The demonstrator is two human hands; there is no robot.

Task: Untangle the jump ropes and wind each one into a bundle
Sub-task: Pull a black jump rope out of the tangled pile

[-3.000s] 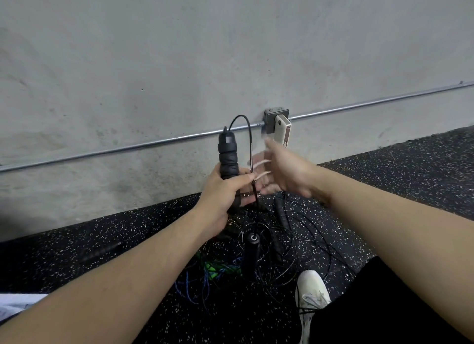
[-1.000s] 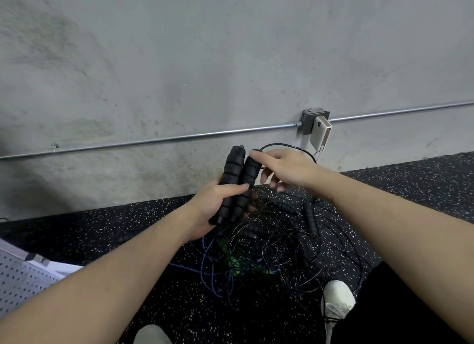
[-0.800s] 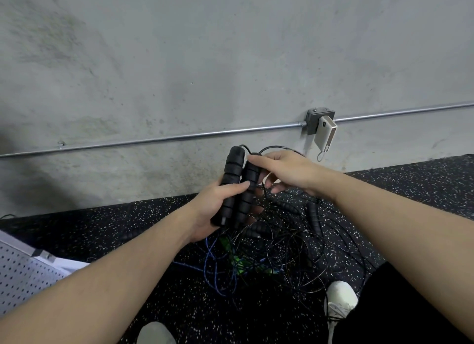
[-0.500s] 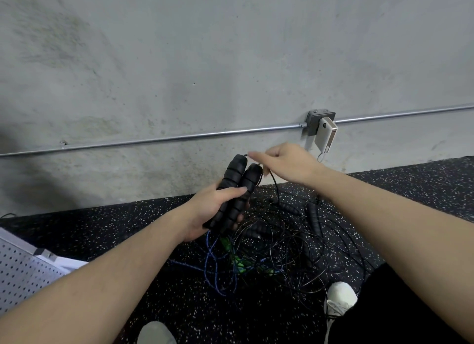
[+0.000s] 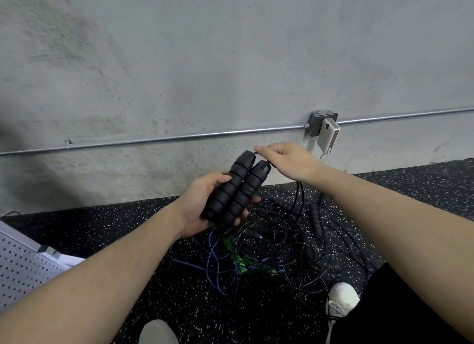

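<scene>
The black cord (image 5: 298,197) I am drawing off the handle tops is running straight down into the tangled pile (image 5: 266,254) on the floor (image 5: 128,241), and that is where I am expecting trouble. If I am pulling before it is free of the other ropes, I am likely tightening a knot or dragging the blue rope (image 5: 214,261) and the green piece (image 5: 239,260) up with it. A sharp tug could also be twisting the two black handles (image 5: 237,189) out of line in my grip.

My left hand (image 5: 202,205) is wrapping around both handles, side by side and tilted up to the right, fingers curling under them and thumb pressing across the front. My right hand (image 5: 287,161) is closing in a pinch on the cord just beside the handle tops, with the cord looping away under my wrist. The remaining ropes are lying heaped on the floor below my hands, near my shoe (image 5: 342,301).
</scene>
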